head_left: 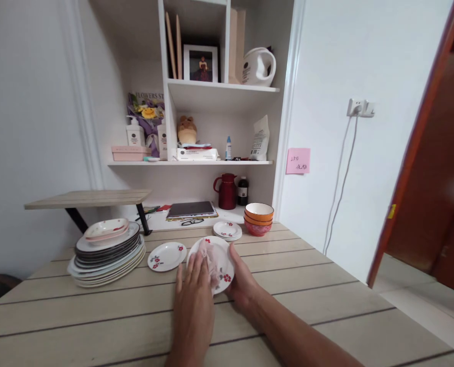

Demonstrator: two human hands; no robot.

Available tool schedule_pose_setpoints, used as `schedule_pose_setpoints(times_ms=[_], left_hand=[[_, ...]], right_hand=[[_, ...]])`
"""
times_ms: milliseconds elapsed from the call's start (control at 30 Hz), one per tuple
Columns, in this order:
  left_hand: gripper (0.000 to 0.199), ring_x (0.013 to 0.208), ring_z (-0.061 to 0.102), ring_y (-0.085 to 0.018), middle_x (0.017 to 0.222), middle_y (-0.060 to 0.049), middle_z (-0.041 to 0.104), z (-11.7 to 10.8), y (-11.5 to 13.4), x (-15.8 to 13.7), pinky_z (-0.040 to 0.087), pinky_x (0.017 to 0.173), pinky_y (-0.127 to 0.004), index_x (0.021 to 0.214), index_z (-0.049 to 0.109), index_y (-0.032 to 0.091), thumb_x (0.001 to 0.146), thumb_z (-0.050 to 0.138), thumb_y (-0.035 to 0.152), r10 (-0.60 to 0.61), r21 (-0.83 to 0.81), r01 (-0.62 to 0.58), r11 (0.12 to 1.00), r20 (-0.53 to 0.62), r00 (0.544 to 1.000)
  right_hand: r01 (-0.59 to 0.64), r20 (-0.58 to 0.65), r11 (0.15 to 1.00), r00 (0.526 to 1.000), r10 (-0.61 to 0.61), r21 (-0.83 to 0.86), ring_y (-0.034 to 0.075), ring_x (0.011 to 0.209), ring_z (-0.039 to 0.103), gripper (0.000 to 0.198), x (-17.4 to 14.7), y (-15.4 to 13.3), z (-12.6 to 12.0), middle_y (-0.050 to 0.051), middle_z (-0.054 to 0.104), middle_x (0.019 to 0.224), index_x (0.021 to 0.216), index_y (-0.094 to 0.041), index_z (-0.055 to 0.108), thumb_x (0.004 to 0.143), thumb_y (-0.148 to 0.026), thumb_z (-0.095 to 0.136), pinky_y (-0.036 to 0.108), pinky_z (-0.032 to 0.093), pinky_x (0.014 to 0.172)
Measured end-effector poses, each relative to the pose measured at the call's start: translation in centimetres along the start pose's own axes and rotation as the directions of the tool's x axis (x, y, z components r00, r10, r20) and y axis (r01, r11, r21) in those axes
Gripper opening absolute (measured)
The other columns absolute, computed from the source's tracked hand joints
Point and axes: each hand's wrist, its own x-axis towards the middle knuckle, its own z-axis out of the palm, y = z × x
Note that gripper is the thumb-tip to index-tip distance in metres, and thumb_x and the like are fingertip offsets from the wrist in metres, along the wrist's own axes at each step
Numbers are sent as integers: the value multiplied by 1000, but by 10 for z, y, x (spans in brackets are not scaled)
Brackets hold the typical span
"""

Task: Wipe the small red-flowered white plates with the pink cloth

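My right hand (243,279) grips the right edge of a white plate (226,255) with red flowers, its thumb over the rim. The plate is tilted up off the table. My left hand (195,290) presses a crumpled pale pink cloth (210,262) against the plate's face, fingers over the cloth. Just left of it a similar flowered plate (166,256) lies flat on the table. Behind the held plate sits a small stack of little flowered plates (227,230).
At left stands a tall stack of plates (106,260) topped by small dishes (106,229), beside a low raised stand (87,199). Stacked bowls (258,219) stand at the back right. Farther back are a laptop (192,209), glasses (192,222), a red jug (227,192) and a dark bottle (243,191).
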Motion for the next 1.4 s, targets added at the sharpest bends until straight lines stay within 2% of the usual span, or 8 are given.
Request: schedule_pose_setpoints(times_ms=[67,200,367,600,900,1133,1267,1400], left_hand=[[49,138,43,-27,148,-13,48,2,-1,0,36,111,-51,139,50,14,92,38,11,-28,8,28,1000,1,1000],[50,140,40,-27,152,-14,42,6,-1,-1,40,110,-46,143,44,12,94,39,18,8,-22,-7,1000,9,1000],[54,142,37,-27,153,-13,40,4,0,-2,40,109,-50,148,37,15,95,42,24,61,-40,-61,997,20,998],[50,138,43,-23,151,-4,45,0,4,2,39,109,-49,142,46,26,93,43,17,163,-38,-162,986,35,986],[43,135,46,-25,145,-6,52,-1,4,2,37,110,-51,136,53,20,94,43,18,101,4,-101,995,-63,993],[43,137,44,-25,145,-11,51,-8,0,4,36,112,-51,136,53,17,96,40,20,-17,1,17,1000,-25,1000],[47,141,39,-24,151,-11,44,-9,0,4,39,111,-47,142,47,19,95,40,21,39,-60,-37,998,32,999],[50,141,38,-23,153,-9,42,-4,3,4,38,112,-47,144,44,22,94,41,18,149,-162,-134,978,83,985]], right_hand=[[-22,-14,999,1000,21,-33,24,88,72,65,-2,5,2,12,75,104,121,-13,64,90,-67,44,38,53,83],[-25,-45,996,999,21,-90,23,91,71,63,-4,10,4,11,75,105,121,-15,65,90,-65,45,35,52,84],[-5,-14,998,1000,4,-70,23,99,70,63,-2,10,1,10,74,109,121,-16,65,89,-66,46,35,49,91],[-3,-8,999,1000,4,48,23,101,70,68,0,2,0,14,74,109,124,-9,63,91,-65,42,33,47,98],[97,-70,995,993,-94,34,24,99,70,62,-2,-12,2,12,73,111,125,-14,62,92,-63,44,37,52,90],[-16,-71,999,997,14,-36,22,84,72,63,-4,5,5,12,75,103,120,-13,65,90,-65,46,33,54,76],[-26,-55,997,998,21,-78,21,85,72,60,-3,12,4,10,76,103,118,-15,66,90,-64,48,34,53,80],[-12,-31,1000,999,11,-21,21,95,71,60,-4,8,5,12,75,107,115,-12,67,92,-63,46,32,51,89]])
